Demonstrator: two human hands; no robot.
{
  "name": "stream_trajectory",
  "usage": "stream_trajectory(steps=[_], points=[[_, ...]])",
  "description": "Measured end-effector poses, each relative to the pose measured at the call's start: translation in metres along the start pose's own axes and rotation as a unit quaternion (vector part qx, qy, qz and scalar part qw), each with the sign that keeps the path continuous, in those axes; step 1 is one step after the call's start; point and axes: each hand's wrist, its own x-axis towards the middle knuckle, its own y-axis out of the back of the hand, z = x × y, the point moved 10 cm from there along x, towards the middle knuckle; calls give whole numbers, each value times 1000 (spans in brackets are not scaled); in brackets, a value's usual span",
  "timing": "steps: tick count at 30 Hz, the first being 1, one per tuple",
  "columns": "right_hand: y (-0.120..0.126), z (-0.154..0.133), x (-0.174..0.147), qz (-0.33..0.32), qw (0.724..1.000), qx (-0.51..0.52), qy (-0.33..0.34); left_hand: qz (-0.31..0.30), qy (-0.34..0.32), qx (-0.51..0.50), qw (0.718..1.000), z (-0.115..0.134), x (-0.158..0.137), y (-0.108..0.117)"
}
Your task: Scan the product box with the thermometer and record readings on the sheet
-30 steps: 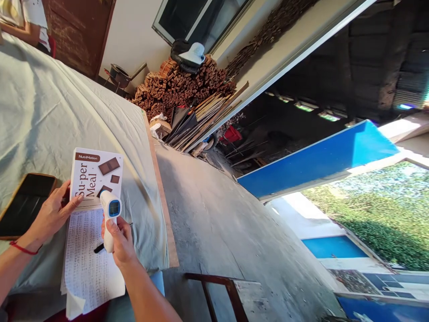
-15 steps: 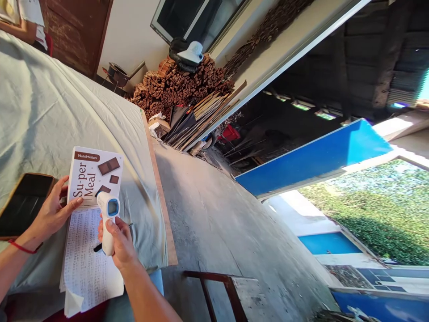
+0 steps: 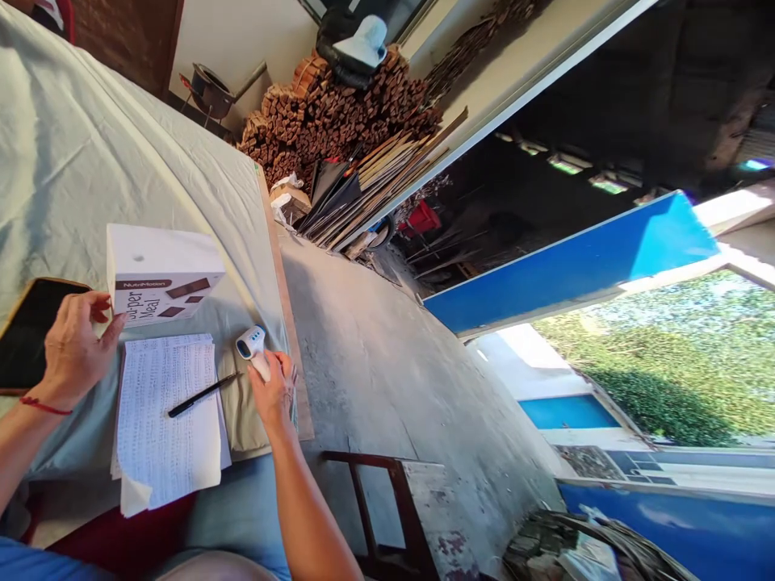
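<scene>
A white box printed "NutriMotion" and "Su-per Meal" (image 3: 166,257) stands on the cloth. At its lower left corner is my left hand (image 3: 78,343), thumb over the front and fingers curled at the side. My right hand (image 3: 275,391) is wrapped round the handle of a white infrared thermometer (image 3: 251,343), close to the table's right edge; its small display faces up toward me. Between the hands lie handwritten paper sheets (image 3: 163,444), with a black pen (image 3: 199,395) resting across them. A dark phone in a yellowish case (image 3: 24,331) is left of my left hand, partly covered by it.
A pale cloth (image 3: 78,161) covers the table. Beyond its right edge is the concrete floor (image 3: 363,347), with a wooden stool or frame (image 3: 400,500) near me. Stacked firewood (image 3: 339,113) and a metal pot (image 3: 211,89) stand by the wall.
My right hand has carried the thermometer right, away from the box and papers, uncovering the pen. The box now shows its top face more, with my left hand still at its corner.
</scene>
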Motion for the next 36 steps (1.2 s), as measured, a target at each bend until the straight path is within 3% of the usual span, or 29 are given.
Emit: stream_trajectory(steps=[4, 7, 11, 14, 17, 21, 24, 29, 36], points=[[-13, -52, -14, -115, 984, 5, 140, 27, -40, -49, 998, 12, -10, 7], [-20, -71, -21, -191, 962, -4, 194, -42, -136, -59, 988, 39, -24, -7], [-16, -70, -20, -217, 952, 8, 217, -120, -278, -58, 951, 73, -52, -26], [-1, -61, -17, -182, 965, 61, 178, -151, -337, -70, 927, 84, -71, -34], [13, -52, -22, -136, 974, 168, 70, -187, -379, -78, 903, 91, -92, -43], [-4, -54, -48, -168, 929, 317, -93, -224, -395, -52, 890, 90, -116, -57], [-24, -61, -64, -195, 889, 381, -160, -239, -371, -34, 897, 84, -119, -66], [-22, -71, -59, -146, 914, 363, -105, -238, -365, -53, 899, 82, -117, -65], [-19, -83, -55, -163, 923, 345, -52, -227, -398, -56, 887, 84, -125, -63]])
